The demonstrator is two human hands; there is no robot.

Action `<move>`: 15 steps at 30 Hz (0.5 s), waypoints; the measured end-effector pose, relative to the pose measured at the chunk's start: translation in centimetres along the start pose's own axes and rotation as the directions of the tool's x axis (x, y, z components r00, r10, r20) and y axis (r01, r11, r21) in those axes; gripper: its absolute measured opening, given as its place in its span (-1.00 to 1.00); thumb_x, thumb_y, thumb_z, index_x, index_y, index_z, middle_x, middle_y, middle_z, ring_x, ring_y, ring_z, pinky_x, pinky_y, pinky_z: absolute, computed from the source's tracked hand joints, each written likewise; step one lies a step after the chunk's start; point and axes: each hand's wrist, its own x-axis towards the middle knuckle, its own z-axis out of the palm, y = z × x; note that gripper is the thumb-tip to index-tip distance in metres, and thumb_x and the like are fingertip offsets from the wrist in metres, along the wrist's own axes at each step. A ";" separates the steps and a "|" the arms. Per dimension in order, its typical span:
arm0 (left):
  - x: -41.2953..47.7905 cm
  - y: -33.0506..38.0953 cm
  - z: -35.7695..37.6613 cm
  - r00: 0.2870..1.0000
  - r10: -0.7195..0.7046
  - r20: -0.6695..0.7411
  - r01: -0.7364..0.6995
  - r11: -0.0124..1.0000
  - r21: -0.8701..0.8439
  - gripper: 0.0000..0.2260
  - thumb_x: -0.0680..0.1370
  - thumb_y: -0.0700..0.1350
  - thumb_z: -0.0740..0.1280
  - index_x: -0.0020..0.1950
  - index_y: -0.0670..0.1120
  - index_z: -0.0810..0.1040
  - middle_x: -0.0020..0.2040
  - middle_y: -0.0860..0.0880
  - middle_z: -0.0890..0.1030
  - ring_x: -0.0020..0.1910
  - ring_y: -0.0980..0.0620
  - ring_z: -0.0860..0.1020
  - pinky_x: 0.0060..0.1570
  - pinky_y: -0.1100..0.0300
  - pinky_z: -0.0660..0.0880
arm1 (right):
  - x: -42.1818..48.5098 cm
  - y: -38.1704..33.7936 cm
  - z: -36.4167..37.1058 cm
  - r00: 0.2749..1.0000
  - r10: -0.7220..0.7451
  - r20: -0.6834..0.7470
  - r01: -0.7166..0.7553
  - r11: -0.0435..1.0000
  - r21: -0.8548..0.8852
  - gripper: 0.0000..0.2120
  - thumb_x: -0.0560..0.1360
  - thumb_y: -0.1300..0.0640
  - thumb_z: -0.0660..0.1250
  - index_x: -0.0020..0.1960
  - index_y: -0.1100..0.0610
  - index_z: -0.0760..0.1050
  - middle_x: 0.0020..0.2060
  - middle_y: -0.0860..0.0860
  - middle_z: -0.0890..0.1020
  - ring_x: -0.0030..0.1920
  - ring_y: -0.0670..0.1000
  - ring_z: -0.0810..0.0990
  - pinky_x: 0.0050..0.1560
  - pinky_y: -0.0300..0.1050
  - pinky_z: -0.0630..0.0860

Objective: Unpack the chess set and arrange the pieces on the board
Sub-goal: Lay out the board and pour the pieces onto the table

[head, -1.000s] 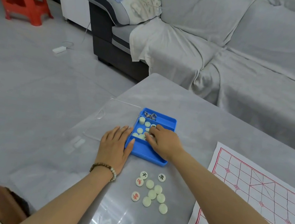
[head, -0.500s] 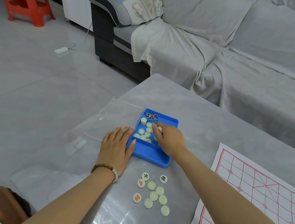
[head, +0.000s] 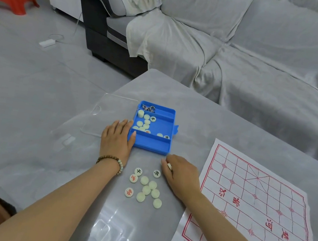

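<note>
head: white piece [head: 169, 166] in right hand [head: 182, 176]

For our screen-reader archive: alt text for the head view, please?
Right hand pinches a chess piece beside loose pieces on a grey table; left hand rests against a blue tray holding more. A paper board lies right.

Bare table [head: 226, 127] lies far behind the blue box [head: 149, 147] and right of it. Nearer, round pieces [head: 146, 190] sit in the way, and the right hand [head: 181, 176] fills the gap beside the paper board [head: 254, 210].
</note>
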 end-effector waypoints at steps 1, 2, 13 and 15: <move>0.0 0.0 0.0 1.000 0.001 -0.003 -0.001 1.000 -0.001 -0.56 0.62 0.07 -0.06 0.48 -0.02 0.14 0.48 0.00 0.21 0.47 -0.01 0.10 0.42 0.08 0.02 | 0.1 0.0 0.3 1.000 -0.008 -0.028 0.008 1.000 0.016 -0.62 0.56 -0.15 -0.03 -0.15 0.08 0.40 -0.23 -0.03 0.50 -0.20 -0.01 0.45 -0.23 -0.18 0.24; 0.0 0.0 0.0 1.000 0.003 -0.005 -0.003 1.000 -0.002 -0.56 0.62 0.07 -0.06 0.48 -0.02 0.14 0.48 0.00 0.21 0.47 -0.01 0.10 0.42 0.08 0.02 | 0.1 0.1 0.5 0.998 -0.006 -0.055 0.009 0.998 0.056 -0.65 0.54 -0.15 0.01 -0.16 0.08 0.39 -0.24 -0.03 0.46 -0.20 -0.02 0.41 -0.21 -0.18 0.25; -0.1 -0.1 -0.1 1.000 0.012 -0.017 -0.013 1.000 -0.016 -0.57 0.62 0.05 -0.03 0.47 -0.05 0.18 0.46 -0.03 0.25 0.46 -0.04 0.14 0.41 0.05 0.05 | -2.3 -1.3 1.1 0.999 0.053 0.006 -0.053 0.961 0.272 -0.40 0.52 -0.20 -0.16 0.39 0.05 0.32 0.37 0.00 0.31 0.36 -0.04 0.26 0.35 -0.27 0.10; -0.1 -0.1 -0.1 1.000 0.014 -0.019 -0.014 1.000 -0.020 -0.57 0.62 0.05 -0.02 0.47 -0.05 0.18 0.46 -0.04 0.25 0.46 -0.04 0.14 0.41 0.05 0.06 | -2.9 -2.0 1.0 0.997 0.054 0.061 -0.066 0.971 0.230 -0.30 0.48 -0.28 -0.26 0.46 0.03 0.20 0.45 0.01 0.18 0.43 -0.01 0.14 0.42 -0.22 0.03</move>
